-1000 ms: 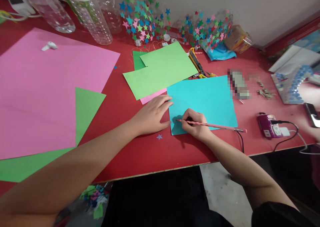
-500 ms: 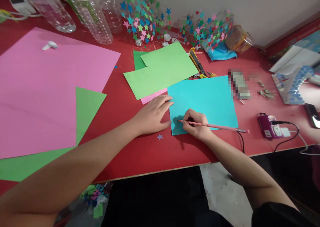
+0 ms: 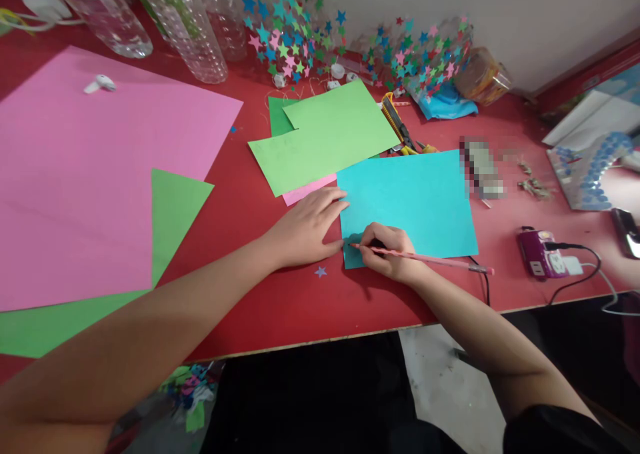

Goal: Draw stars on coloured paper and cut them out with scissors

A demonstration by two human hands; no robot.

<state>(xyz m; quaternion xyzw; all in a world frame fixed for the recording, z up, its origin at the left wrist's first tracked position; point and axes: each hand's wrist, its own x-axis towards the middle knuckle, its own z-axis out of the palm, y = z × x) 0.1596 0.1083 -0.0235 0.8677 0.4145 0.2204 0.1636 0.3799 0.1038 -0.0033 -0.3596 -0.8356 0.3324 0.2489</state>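
A blue sheet of paper [image 3: 415,194] lies flat on the red table [image 3: 300,307]. My right hand [image 3: 387,251] rests on its lower left part, fingers closed around a pink pencil [image 3: 440,261]. The pencil's tip points left, at the paper near its left edge. My left hand [image 3: 313,231] lies open on the table, with fingertips touching the paper's left edge. Just below that hand is a small purple star [image 3: 321,272]. Light green paper [image 3: 330,134] lies behind my hands, partly covering a pink piece [image 3: 305,191].
Large pink paper [image 3: 100,174] with a white earbud [image 3: 100,83] covers the left side. Clear bottles [image 3: 195,47] and star-covered clusters [image 3: 285,34] stand along the back. A yellow-handled cutter [image 3: 395,117] lies behind the blue sheet; a purple plug adapter [image 3: 540,253] is at right.
My right hand has moved slightly left, bringing the pencil tip closer to the paper's left edge. My left hand stays in place. The view has shifted a little.
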